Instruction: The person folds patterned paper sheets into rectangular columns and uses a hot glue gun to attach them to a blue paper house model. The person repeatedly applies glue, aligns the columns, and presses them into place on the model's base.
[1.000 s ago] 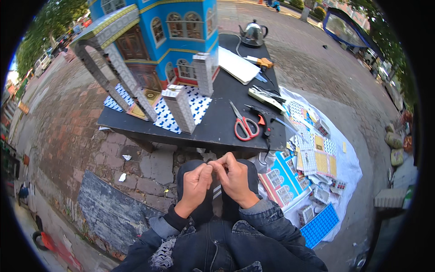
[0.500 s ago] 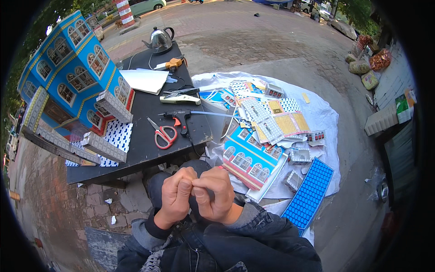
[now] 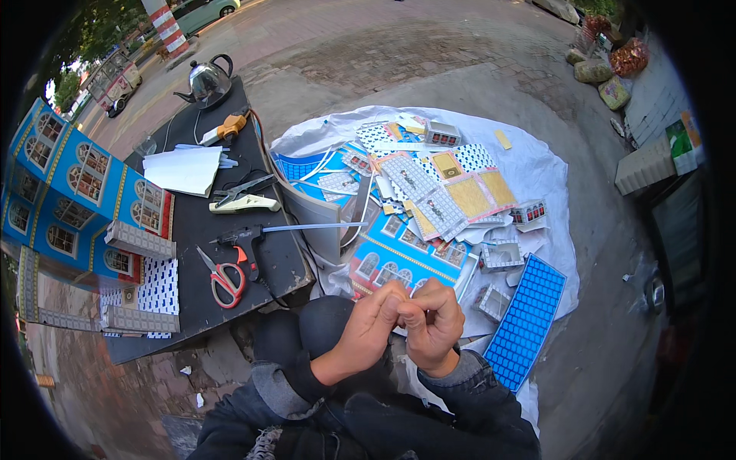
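My left hand (image 3: 368,330) and my right hand (image 3: 434,326) meet in front of my knees, fingers curled and fingertips pinched together. Whatever lies between them is hidden or too small to make out. Just beyond the hands lies a printed blue panel (image 3: 381,255) with arched windows. A blue brick-patterned panel (image 3: 525,320) rests right of my right hand. To the left stands a model house (image 3: 80,188) with blue walls, on the table (image 3: 192,314). Red-handled scissors (image 3: 225,284) and a black glue gun (image 3: 247,249) with a long glue stick lie on the table near its right edge.
A white cloth (image 3: 553,184) on the ground bears a heap of printed card pieces (image 3: 422,192) and several small grey boxes (image 3: 502,255). On the table are a kettle (image 3: 208,83), white paper (image 3: 184,169) and a pale-handled cutter (image 3: 244,204). Filled sacks (image 3: 613,93) sit far right.
My view has swung right, so the table and model house sit farther left in it. Both hands, still pinched together, have shifted right, now in front of the blue windowed panel.
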The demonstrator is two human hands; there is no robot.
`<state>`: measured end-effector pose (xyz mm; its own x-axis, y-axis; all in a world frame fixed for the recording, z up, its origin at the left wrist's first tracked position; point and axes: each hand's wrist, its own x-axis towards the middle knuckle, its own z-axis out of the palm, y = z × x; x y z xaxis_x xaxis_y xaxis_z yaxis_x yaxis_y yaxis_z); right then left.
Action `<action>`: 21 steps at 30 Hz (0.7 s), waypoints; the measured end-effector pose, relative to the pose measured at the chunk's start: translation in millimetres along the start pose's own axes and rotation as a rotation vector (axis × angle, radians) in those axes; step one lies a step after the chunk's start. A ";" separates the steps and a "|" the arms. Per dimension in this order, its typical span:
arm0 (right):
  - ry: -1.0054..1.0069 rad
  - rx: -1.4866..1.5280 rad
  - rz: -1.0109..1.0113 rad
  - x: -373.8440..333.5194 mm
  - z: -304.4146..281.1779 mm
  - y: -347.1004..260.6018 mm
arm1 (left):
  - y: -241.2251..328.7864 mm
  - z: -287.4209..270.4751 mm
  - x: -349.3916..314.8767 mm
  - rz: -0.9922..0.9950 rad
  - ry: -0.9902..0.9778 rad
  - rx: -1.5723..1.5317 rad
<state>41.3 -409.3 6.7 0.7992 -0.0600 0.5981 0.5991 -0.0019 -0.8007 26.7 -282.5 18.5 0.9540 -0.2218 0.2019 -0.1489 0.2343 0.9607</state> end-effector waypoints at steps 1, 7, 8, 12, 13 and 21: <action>0.006 0.018 0.024 3.0 -8.5 7.0 | -7.2 2.7 7.6 -0.032 -0.033 -0.033; 0.122 -0.223 0.009 14.2 -42.5 41.9 | -48.3 30.6 50.7 -0.203 -0.018 -0.244; 0.133 -0.342 -0.019 15.7 -48.4 47.1 | -56.3 34.2 60.2 -0.201 -0.016 -0.315; 0.014 -0.519 0.100 11.2 -56.6 65.8 | -80.0 38.6 79.4 -0.211 0.062 -0.338; -0.003 -0.544 0.097 9.1 -55.7 71.5 | -84.8 39.6 81.2 -0.209 0.075 -0.357; -0.088 -0.540 0.211 -6.8 -62.3 95.4 | -104.4 32.3 91.8 -0.301 0.165 -0.242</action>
<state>90.0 -471.2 -75.9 0.9135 -0.0313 0.4055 0.3347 -0.5087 -0.7932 121.4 -357.9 -57.1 0.9773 -0.1647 -0.1331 0.1898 0.4025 0.8955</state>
